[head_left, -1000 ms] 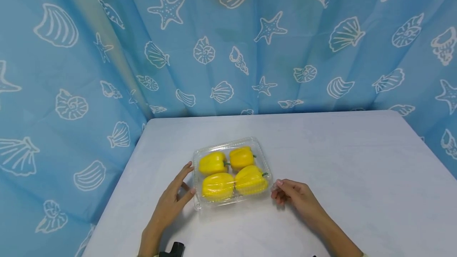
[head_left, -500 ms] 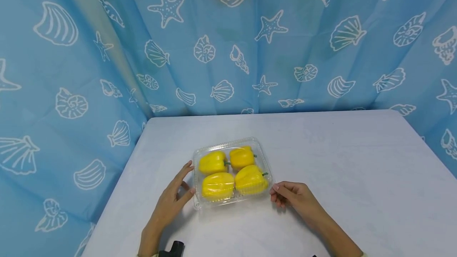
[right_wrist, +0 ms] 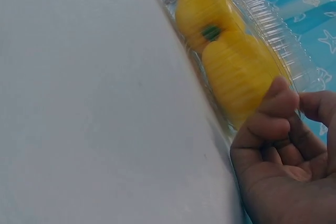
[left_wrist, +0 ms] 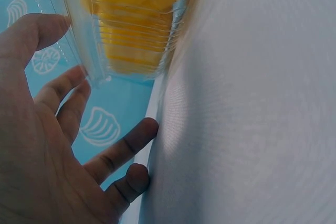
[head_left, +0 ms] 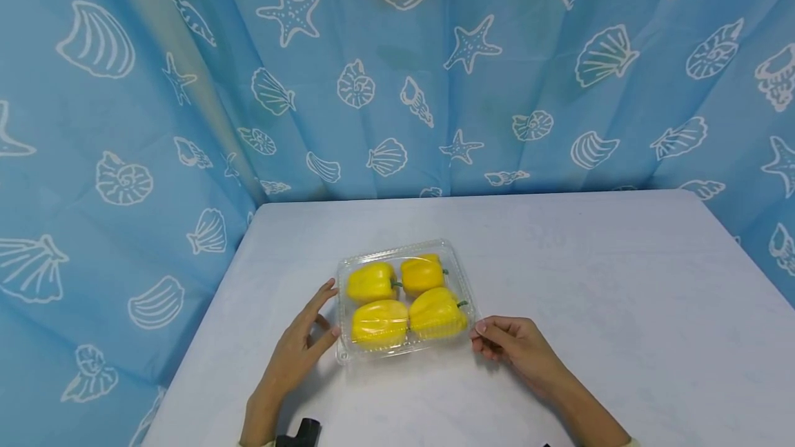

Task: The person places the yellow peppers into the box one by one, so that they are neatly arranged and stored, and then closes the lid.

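Note:
A clear plastic clamshell container sits on the white table, its lid lying over the top. Inside are several yellow bell peppers with green stems. My left hand is at the container's left side, fingers spread; in the left wrist view the thumb and two fingertips meet the rim, while the other two fingers reach down by the tabletop. At the near right corner, my right hand pinches the rim between thumb and index finger, as the right wrist view shows, with the remaining fingers curled beneath.
The white table extends to the right and behind the container. A blue curtain with white shells and starfish hangs along the back and left. Near the left wrist, a black object shows at the bottom edge.
My right hand has shifted slightly left onto the container's corner, its thumb and index finger now at the rim. The left hand and the peppers stay almost where they were.

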A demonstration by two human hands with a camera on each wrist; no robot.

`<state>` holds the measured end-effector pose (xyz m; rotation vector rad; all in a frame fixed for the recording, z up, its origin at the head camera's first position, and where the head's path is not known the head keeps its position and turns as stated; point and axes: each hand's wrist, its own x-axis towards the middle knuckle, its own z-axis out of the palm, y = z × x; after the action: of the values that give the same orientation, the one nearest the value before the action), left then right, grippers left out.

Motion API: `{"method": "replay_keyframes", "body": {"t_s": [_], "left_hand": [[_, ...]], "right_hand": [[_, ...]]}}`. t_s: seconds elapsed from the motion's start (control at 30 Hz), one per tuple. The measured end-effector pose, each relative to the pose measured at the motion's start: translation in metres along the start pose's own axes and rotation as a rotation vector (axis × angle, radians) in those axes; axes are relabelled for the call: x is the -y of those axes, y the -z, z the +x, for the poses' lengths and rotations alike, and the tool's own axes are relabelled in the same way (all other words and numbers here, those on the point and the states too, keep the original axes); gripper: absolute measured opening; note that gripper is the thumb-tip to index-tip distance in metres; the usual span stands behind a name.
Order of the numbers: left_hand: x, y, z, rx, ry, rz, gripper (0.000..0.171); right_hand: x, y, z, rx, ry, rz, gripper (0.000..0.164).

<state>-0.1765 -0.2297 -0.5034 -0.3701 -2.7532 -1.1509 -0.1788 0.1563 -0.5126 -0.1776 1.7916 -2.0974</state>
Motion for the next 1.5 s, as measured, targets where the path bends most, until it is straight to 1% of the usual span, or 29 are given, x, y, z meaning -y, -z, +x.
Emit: {"method": "replay_keyframes", "body": {"t_s": [0.2,0.33,0.4,0.63,0.7,0.8,0.87,0.9,1.0,1.1,1.17,1.27,1.33,1.5], "left_hand": [[-0.002,0.001,0.001,0.003,0.003,-0.004,0.063],[-0.001,0.001,0.001,-0.003,0.011,0.007,0.062],[0.000,0.000,0.001,-0.004,0.015,0.012,0.062],[0.000,-0.002,0.000,0.000,0.032,0.012,0.062],[0.000,-0.003,0.000,0.001,0.036,0.010,0.062],[0.000,-0.002,-0.001,0.000,0.039,0.009,0.062],[0.000,-0.002,-0.001,-0.001,0.039,0.013,0.062],[0.000,-0.002,-0.001,-0.001,0.040,0.012,0.062],[-0.001,-0.001,-0.001,0.002,0.039,0.001,0.062],[-0.001,0.000,-0.001,0.005,0.043,-0.007,0.062],[0.001,0.000,0.000,0.003,0.041,-0.001,0.061],[0.002,0.000,0.000,-0.006,0.044,0.000,0.062],[0.003,-0.001,-0.001,-0.008,0.047,-0.007,0.062],[0.003,-0.002,-0.001,0.004,0.046,-0.019,0.061]], "right_hand": [[0.000,-0.002,0.001,-0.037,0.019,0.029,0.026],[0.000,-0.004,0.002,-0.058,0.023,0.031,0.022],[0.000,-0.004,0.002,-0.066,0.018,0.019,0.023],[-0.002,-0.005,0.001,-0.085,-0.003,-0.052,0.031],[-0.002,-0.005,0.001,-0.094,0.001,-0.088,0.032],[-0.002,-0.006,0.001,-0.129,0.026,-0.171,0.028],[-0.001,-0.005,0.001,-0.146,0.057,-0.228,0.027],[-0.001,-0.004,0.002,-0.146,0.078,-0.251,0.030],[-0.001,-0.001,0.003,-0.110,0.167,-0.309,0.048],[-0.001,0.003,0.007,-0.043,0.293,-0.373,0.066],[0.000,0.005,0.010,-0.021,0.378,-0.438,0.072],[0.001,0.008,0.015,0.004,0.483,-0.525,0.072],[0.002,0.010,0.018,0.010,0.525,-0.595,0.069],[0.001,0.015,0.020,0.039,0.542,-0.685,0.065]]}}
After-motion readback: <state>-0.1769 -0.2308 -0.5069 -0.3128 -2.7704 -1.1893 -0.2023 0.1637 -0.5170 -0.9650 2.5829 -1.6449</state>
